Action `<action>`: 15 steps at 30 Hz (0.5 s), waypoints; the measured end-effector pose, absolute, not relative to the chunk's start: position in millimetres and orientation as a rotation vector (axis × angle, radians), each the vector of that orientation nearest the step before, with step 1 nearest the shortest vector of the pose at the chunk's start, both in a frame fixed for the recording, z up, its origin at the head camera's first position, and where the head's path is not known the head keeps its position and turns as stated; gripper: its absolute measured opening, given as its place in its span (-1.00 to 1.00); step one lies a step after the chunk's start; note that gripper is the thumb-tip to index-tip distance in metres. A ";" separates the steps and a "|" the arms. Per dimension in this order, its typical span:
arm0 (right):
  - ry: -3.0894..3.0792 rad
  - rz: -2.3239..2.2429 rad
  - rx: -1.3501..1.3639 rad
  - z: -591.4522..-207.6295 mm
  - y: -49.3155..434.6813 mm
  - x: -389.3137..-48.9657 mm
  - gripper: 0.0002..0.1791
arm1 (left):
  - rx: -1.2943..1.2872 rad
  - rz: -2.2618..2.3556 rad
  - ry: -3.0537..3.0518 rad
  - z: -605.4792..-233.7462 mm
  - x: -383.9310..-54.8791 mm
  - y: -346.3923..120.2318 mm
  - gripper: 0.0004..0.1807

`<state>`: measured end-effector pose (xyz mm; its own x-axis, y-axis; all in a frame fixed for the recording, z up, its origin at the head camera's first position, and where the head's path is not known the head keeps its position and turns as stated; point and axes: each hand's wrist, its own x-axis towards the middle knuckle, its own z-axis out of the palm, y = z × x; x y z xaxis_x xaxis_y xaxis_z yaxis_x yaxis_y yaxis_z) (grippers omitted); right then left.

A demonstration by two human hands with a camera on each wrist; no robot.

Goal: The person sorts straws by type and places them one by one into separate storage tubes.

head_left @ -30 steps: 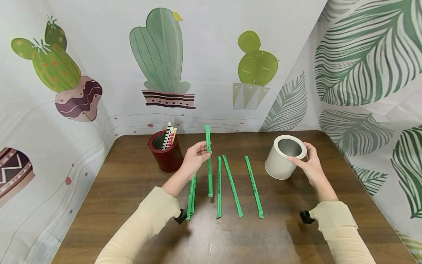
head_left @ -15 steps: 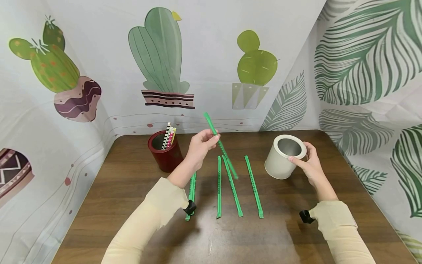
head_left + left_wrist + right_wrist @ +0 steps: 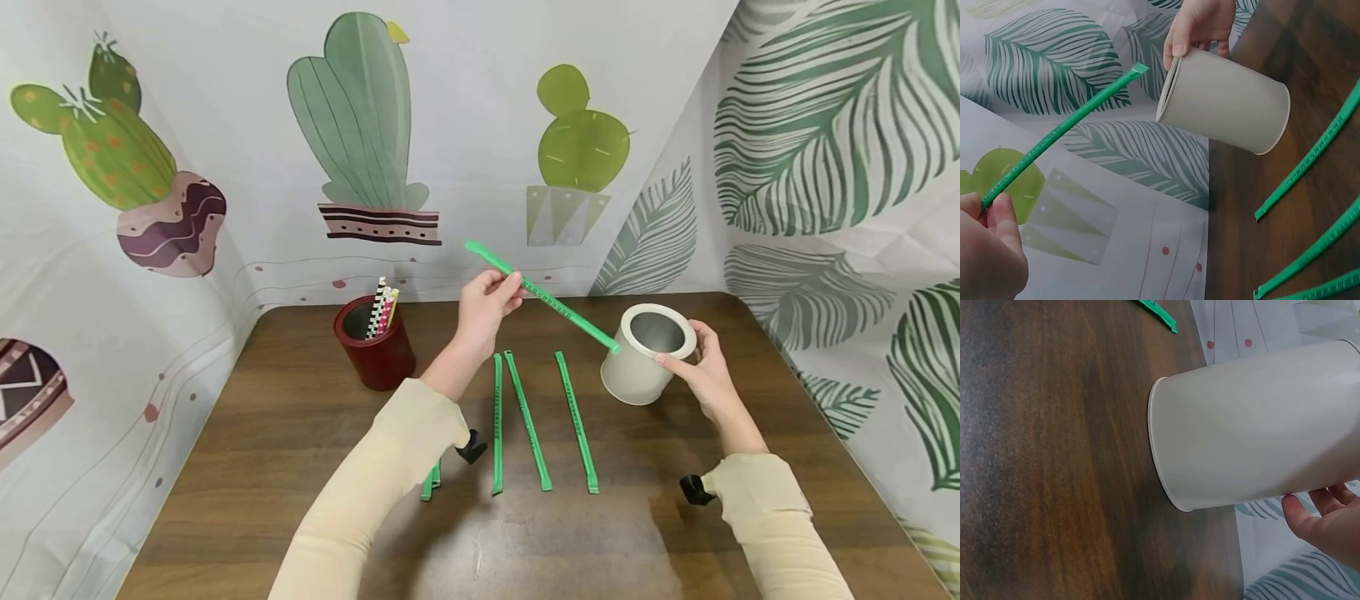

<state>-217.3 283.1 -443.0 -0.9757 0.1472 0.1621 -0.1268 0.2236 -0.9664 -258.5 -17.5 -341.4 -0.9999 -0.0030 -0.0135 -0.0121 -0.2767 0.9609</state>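
Note:
My left hand [image 3: 483, 312] pinches a green wrapped straw [image 3: 558, 307] near its upper end, between thumb and fingers. The straw slants down to the right, and its lower tip overlaps the side of a white can [image 3: 633, 377] in the head view. In the left wrist view, printed lettering runs along the straw [image 3: 1060, 130], and its flat end points toward the can. With thumb in front and fingers behind, my right hand [image 3: 708, 367] holds the upright can at its rim. The right wrist view shows the can wall [image 3: 1247, 431] beside the thumb.
Three separate green straws [image 3: 498, 425] lie lengthwise mid-table. More green straws [image 3: 429, 483] are partly hidden under the left sleeve. A dark red can [image 3: 378, 358] with several patterned sticks [image 3: 382, 310] stands at back left. A printed cloth backdrop [image 3: 480, 150] rises behind the table [image 3: 525, 550].
My left hand has moved right and up with the straw, tilting it from upright to a slant toward the white can. The right hand has stayed at the can.

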 end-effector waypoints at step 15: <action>-2.299 1.820 -0.032 -441.3 283.1 -217.1 -0.25 | 0.025 2.455 2.028 -349.5 -272.0 41.6 -0.83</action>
<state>-217.1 283.1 -441.3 -0.9781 0.1456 0.1490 -0.1116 0.2377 -0.9649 -272.0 41.6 -349.5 -0.9990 -0.0230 0.0391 0.0428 -0.1885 0.9811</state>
